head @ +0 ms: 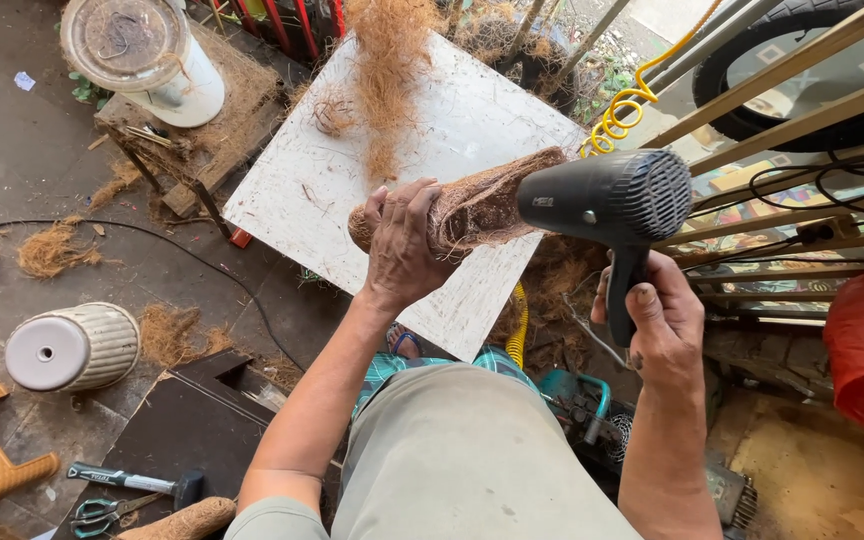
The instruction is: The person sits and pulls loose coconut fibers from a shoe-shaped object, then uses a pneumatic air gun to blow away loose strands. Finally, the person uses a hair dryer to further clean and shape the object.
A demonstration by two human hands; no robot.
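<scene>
Overhead, left hand point(402, 245) clenched round coir-wrapped roll point(472, 210), held above white counter point(452, 120); right hand point(664, 325) grasping black hairdryer point(607, 200), nozzle touching roll's end for direct airflow.

Rough fibrous coir roll point(482, 205), matt black plastic hairdryer point(607, 200)

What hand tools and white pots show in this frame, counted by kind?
Hair dryer, in the right hand: 1
Hammer on the dark board: 1
Pliers beside the hammer: 1
White pots, one lying on the floor and one on the stool: 2
Total: 5
The left hand grips a fibre-wrapped roll, not counted.
</scene>
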